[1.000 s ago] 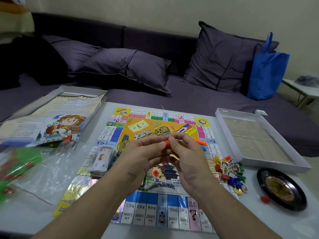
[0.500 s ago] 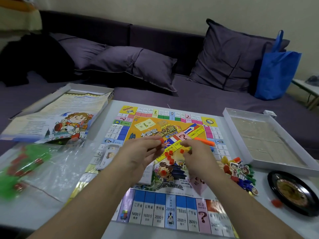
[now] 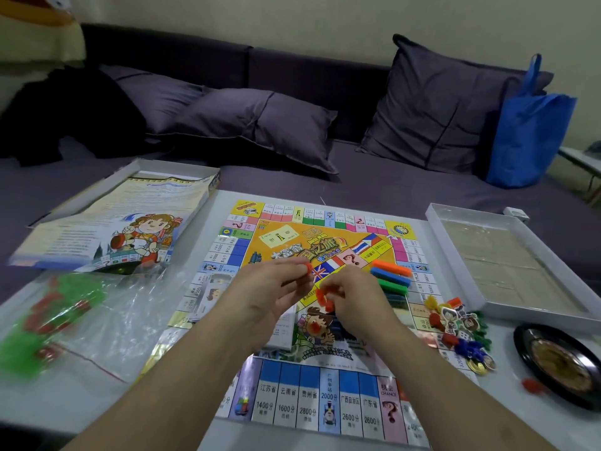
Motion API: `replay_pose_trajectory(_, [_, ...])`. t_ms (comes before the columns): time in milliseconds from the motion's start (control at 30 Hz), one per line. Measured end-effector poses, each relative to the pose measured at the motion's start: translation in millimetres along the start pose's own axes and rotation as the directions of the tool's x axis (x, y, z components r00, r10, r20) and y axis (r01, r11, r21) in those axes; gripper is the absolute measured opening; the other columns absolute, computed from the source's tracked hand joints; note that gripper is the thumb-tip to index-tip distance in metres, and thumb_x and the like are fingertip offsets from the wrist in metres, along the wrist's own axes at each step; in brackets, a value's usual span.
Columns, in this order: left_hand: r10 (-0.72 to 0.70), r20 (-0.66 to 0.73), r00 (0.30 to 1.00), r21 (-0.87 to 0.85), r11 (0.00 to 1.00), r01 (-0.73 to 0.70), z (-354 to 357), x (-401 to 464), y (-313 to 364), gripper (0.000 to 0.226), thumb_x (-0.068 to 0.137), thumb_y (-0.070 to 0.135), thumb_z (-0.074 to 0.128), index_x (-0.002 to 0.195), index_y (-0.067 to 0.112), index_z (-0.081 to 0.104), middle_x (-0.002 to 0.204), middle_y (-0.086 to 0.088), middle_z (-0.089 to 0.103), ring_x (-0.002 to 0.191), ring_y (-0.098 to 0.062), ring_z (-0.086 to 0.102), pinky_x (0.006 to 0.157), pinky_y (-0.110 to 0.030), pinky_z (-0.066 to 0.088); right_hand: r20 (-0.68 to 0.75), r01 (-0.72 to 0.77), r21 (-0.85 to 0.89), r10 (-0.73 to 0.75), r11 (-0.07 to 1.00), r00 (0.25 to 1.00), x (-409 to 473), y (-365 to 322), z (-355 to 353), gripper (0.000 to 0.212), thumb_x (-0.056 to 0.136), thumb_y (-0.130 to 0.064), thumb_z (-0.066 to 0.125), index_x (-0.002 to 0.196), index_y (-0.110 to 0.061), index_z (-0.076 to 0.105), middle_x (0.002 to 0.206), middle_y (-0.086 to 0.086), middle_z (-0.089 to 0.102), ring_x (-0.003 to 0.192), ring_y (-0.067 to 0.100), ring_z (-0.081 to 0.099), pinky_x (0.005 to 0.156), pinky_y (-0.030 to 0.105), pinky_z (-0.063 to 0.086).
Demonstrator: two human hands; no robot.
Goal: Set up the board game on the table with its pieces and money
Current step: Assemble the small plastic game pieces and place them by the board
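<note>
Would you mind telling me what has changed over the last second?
The hands drew apart: the left hand now pinches one small red piece, while the right hand holds a cluster of red pieces. The colored bars, once hidden behind the hands, now show. Board, box tray and roulette wheel stayed put.

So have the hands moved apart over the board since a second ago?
Yes. The left hand has drawn left from the right hand; the flag print on the board now shows between them.

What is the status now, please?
Left hand pinches one red piece. Right hand holds red pieces above game board. Nothing blocks.
</note>
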State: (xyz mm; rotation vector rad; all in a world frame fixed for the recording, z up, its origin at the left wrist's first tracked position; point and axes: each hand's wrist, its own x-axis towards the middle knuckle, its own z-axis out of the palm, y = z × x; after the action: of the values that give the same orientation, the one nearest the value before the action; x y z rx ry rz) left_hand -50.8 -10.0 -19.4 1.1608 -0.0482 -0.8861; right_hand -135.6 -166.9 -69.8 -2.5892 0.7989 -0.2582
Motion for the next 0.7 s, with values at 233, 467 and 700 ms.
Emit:
replay_pose_trajectory(233, [0.013,0.022,1.000,0.012,1.000,-0.013,-3.7,-0.2,3.1,0.016,0.091,-0.007,0.070,0.106,-0.005,0.075,0.102,-0.023,0.078,0.090,-0.028,0.077,0.076,-0.032,0.063,-0.111,-0.025,0.263,0.056,0.964,0.992,-6.7,-1.5,-19.4,0.022,0.101,-0.009,0.064,0.105,-0.027,0.076,0.103,-0.011,0.068,0.093,0.004,0.062,0.082,0.025,0.055])
replay_pose_trajectory(467, [0.041,0.055,0.998,0.046,0.998,-0.044,4.7,-0.5,-1.5,0.018,0.091,-0.004,0.071,0.108,-0.003,0.075,0.102,-0.023,0.078,0.091,-0.029,0.078,0.078,-0.033,0.063,-0.098,0.021,0.768,0.085,0.640,0.992,-34.5,-23.2,-50.0,0.022,0.103,-0.005,0.060,0.103,-0.018,0.077,0.088,0.005,0.075,0.081,0.019,0.071,0.070,0.028,0.061])
replay_pose_trajectory(700, [0.051,0.094,0.994,0.016,0.999,-0.052,8.6,-4.9,-6.4,0.019,0.090,-0.004,0.072,0.109,-0.006,0.074,0.105,-0.027,0.076,0.091,-0.031,0.078,0.079,-0.034,0.064,-0.120,0.040,0.800,0.093,0.599,0.988,-44.1,-28.9,-51.4,0.018,0.103,-0.007,0.061,0.099,-0.017,0.075,0.086,0.003,0.074,0.073,0.016,0.069,0.070,0.028,0.062])
